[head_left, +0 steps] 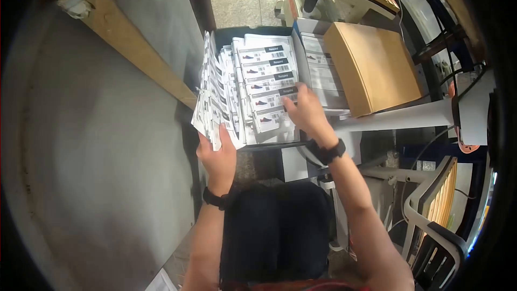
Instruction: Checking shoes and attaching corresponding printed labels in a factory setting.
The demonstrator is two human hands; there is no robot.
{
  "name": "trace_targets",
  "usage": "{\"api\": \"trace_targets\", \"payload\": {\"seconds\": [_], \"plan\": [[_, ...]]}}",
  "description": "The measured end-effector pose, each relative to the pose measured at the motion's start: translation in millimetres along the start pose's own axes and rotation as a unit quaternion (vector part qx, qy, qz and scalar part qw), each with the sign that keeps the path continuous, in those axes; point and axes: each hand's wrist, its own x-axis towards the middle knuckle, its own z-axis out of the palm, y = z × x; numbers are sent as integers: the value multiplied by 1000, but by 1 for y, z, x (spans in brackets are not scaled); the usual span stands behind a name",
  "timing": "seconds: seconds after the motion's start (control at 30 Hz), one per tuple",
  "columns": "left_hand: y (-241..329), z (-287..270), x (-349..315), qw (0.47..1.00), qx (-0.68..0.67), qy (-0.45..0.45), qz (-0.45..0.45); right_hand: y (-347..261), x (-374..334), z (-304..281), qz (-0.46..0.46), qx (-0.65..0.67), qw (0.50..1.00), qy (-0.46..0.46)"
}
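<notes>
A dark open box [264, 144] holds several stacks of printed label sheets [269, 83], white with small shoe pictures and barcodes. My left hand [217, 156] is closed on the lower edge of a bundle of label sheets [211, 97] leaning against the box's left side, thumb on the near face. My right hand [309, 110] is at the right edge of the middle stack, thumb and index finger apart, the thumb over the labels. Its other fingers are partly hidden. Each wrist wears a black band.
Right of the dark box, a brown cardboard box [377, 70] sits partly over another container of label sheets [321, 64]. A grey panel with a wooden beam [134, 51] stands close on the left. Slatted chairs [441, 194], a white pipe [398, 121] and cables crowd the right side.
</notes>
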Motion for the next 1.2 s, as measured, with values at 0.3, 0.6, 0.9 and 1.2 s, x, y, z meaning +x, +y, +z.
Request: {"api": "trace_targets", "payload": {"seconds": [0.3,0.6,0.9,1.2], "plan": [[-2,4,-7,996,50,-30,70,12,38,28,22,-60,998,-16],[4,17,-4,990,67,-92,82,35,56,27,217,211,952,-41],[42,14,-8,954,158,-175,187,-40,70,-32,132,189,938,-258],[37,10,-3,973,198,-41,111,-46,68,-22,32,608,749,-261]]}}
